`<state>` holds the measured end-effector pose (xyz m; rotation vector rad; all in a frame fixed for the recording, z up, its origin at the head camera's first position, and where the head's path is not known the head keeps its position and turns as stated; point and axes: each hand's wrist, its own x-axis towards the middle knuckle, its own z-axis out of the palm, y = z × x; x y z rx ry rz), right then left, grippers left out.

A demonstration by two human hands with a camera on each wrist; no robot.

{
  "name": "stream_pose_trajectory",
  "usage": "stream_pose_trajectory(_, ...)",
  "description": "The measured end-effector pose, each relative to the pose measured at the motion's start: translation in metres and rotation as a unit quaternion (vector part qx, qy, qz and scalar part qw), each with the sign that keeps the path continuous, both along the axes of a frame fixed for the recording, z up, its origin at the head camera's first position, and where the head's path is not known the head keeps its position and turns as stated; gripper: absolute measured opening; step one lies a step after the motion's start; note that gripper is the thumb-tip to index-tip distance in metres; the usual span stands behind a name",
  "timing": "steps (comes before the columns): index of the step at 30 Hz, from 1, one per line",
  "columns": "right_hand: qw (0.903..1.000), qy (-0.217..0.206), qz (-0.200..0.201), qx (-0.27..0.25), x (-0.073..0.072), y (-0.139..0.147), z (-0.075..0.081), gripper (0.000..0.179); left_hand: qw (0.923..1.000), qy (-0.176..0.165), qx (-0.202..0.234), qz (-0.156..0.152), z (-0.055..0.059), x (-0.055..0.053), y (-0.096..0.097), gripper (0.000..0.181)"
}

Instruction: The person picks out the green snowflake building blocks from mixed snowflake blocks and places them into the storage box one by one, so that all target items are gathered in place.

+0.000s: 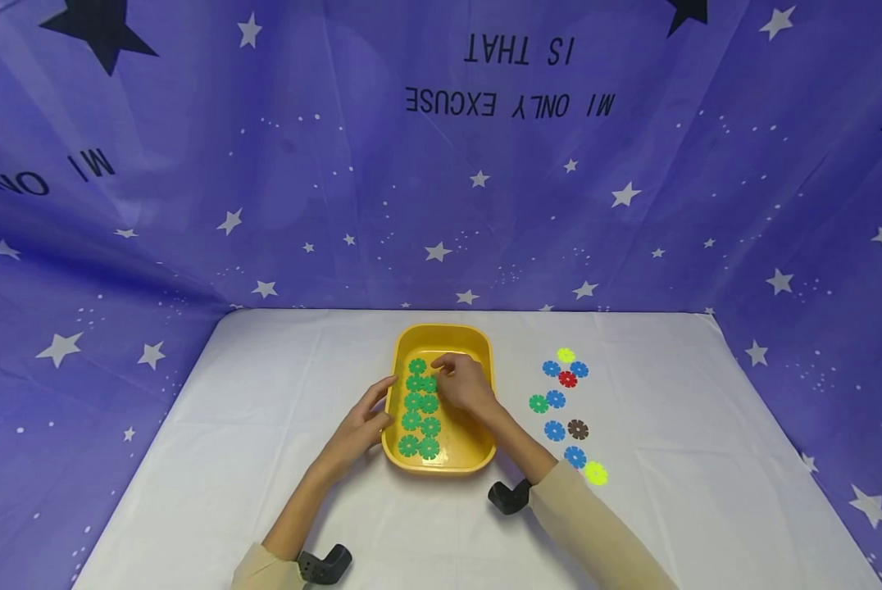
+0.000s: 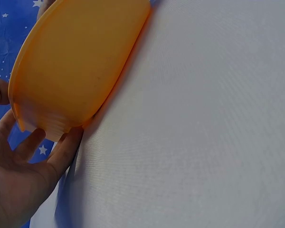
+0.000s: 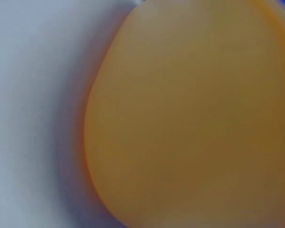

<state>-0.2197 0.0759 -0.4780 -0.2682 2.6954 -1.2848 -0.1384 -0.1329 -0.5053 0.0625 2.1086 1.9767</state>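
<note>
A yellow plastic tray [image 1: 441, 469] stands on the white cloth, with two columns of green notched discs [image 1: 411, 401] along its left half. My left hand [image 1: 360, 424] holds the tray's left side; in the left wrist view its fingers [image 2: 66, 149] lie against the outer wall and one is bent at the rim. Inside the tray, my right hand [image 1: 465, 383] has bent fingers beside the upper green disc [image 1: 429, 383] of the right column. Whether it pinches a disc is hidden. Only the tray's blurred outer wall [image 3: 190, 114] and cloth appear in the right wrist view.
Right of the tray lie loose notched discs: several blue [image 1: 555, 399], yellow ones [image 1: 595, 473], a red [image 1: 568, 378], a brown [image 1: 578, 428] and a green [image 1: 538, 403]. A purple star-print curtain [image 1: 441, 205] hangs behind the table and along its sides.
</note>
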Motion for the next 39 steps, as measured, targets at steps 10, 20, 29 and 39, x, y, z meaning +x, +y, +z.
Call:
stream_pose_trajectory(10,0.9916,0.027,-0.01,-0.126,0.015,0.046,0.029,0.019,1.0,0.002,0.0,-0.002,0.001,0.0,0.0,0.066)
stream_pose_trajectory(20,0.9921,-0.012,-0.055,-0.112,0.026,0.133,0.009,0.031,1.0,0.003,0.002,-0.006,0.0,0.0,-0.001,0.066)
stream_pose_trajectory(29,0.996,-0.04,-0.077,-0.021,0.038,0.175,-0.028,0.036,1.0,0.004,-0.002,-0.006,-0.002,0.0,-0.002,0.066)
stream_pose_trajectory(39,0.9966,-0.036,-0.074,-0.001,0.037,0.177,-0.035,0.039,1.0,0.001,0.005,-0.006,-0.001,0.001,0.0,0.067)
